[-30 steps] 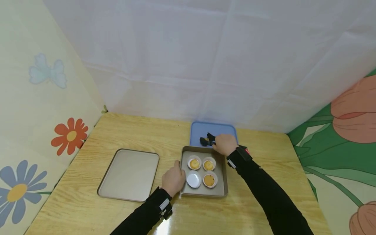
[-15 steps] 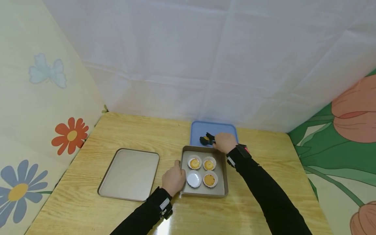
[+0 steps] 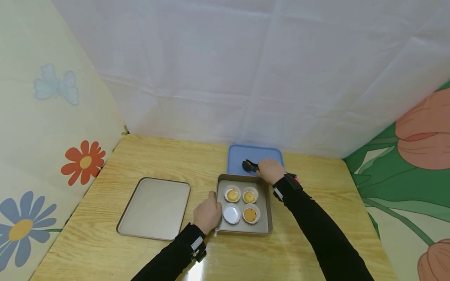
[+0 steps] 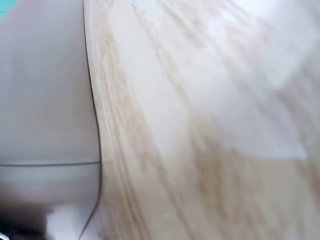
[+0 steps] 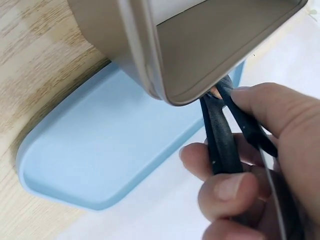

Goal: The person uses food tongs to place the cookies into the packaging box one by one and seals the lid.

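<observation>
A square baking pan (image 3: 268, 218) sits mid-table with paper cups in it. Three cups hold golden tarts (image 3: 250, 196) and one white cup (image 3: 231, 214) is empty. My left hand (image 3: 207, 214) grips the pan's left rim. My right hand (image 3: 268, 171) holds black tongs (image 3: 249, 166) over the blue tray (image 3: 235, 156) just behind the pan. In the right wrist view my fingers (image 5: 225, 190) pinch the tongs (image 5: 220, 135) near the pan's corner (image 5: 200, 55), above the blue tray (image 5: 100, 165). A small orange bit shows at the tongs' tips.
A flat rectangular metal tray (image 3: 154, 207) lies on the wooden table (image 3: 140, 156) to the left of the pan. White sheeting closes the back and patterned walls stand on both sides. The left wrist view shows only blurred wood (image 4: 200, 125) and a grey surface (image 4: 45, 100).
The tongs' tips have drawn closer together and shifted slightly right over the blue tray. My left hand has stayed on the pan.
</observation>
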`<state>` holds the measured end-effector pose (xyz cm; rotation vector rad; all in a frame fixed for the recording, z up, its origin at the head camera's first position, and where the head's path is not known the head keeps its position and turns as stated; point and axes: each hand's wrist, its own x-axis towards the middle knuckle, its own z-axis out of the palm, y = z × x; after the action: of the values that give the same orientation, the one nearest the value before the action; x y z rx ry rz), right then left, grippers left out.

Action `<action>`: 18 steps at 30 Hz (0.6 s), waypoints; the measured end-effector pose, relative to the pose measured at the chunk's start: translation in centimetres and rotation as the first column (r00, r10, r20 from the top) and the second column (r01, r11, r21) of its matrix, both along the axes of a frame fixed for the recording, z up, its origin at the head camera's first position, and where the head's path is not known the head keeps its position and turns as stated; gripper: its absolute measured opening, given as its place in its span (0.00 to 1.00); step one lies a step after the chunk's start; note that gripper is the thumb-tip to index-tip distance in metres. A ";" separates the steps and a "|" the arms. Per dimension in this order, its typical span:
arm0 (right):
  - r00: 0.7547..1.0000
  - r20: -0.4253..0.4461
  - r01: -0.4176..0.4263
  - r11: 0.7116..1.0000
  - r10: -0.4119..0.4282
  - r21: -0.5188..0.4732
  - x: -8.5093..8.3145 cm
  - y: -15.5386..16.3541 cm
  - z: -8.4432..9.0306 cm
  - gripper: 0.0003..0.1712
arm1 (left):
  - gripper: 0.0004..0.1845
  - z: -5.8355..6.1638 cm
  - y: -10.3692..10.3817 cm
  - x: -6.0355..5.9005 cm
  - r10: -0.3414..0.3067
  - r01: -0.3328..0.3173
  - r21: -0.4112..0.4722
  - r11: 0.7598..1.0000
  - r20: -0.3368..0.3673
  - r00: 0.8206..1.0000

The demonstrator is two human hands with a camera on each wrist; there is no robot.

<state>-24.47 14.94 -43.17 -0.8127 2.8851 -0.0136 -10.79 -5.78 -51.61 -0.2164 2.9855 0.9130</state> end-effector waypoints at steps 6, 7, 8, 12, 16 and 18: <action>1.000 -0.014 0.020 0.999 -0.019 0.043 -0.1 0.2 0.1 0.14 | 0.21 0.1 0.0 -0.1 -0.004 0.004 0.002 1.000 0.001 1.000; 1.000 -0.020 0.021 0.998 -0.020 0.053 -0.1 0.2 0.1 0.14 | 0.21 0.1 0.0 -0.1 -0.003 0.003 0.003 1.000 0.000 1.000; 0.999 -0.027 0.025 0.998 -0.023 0.063 -0.1 0.3 0.1 0.15 | 0.21 0.1 0.0 -0.1 -0.002 0.002 0.004 1.000 -0.002 1.000; 0.998 -0.048 0.039 0.996 -0.035 0.076 -0.1 0.4 0.1 0.17 | 0.21 0.2 -0.1 -0.1 -0.002 0.003 0.006 1.000 -0.004 1.000; 0.997 -0.053 0.056 0.994 -0.051 0.090 -0.1 0.6 0.0 0.20 | 0.20 0.2 0.0 0.0 0.000 0.000 0.006 1.000 -0.011 1.000; 0.997 -0.048 0.066 0.993 -0.062 0.098 -0.1 0.7 -0.1 0.21 | 0.19 0.2 0.0 0.1 0.001 -0.001 0.005 1.000 -0.016 1.000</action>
<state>-24.58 15.61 -43.22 -0.7113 2.9256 0.1421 -10.72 -5.77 -51.40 -0.2118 2.9973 0.9264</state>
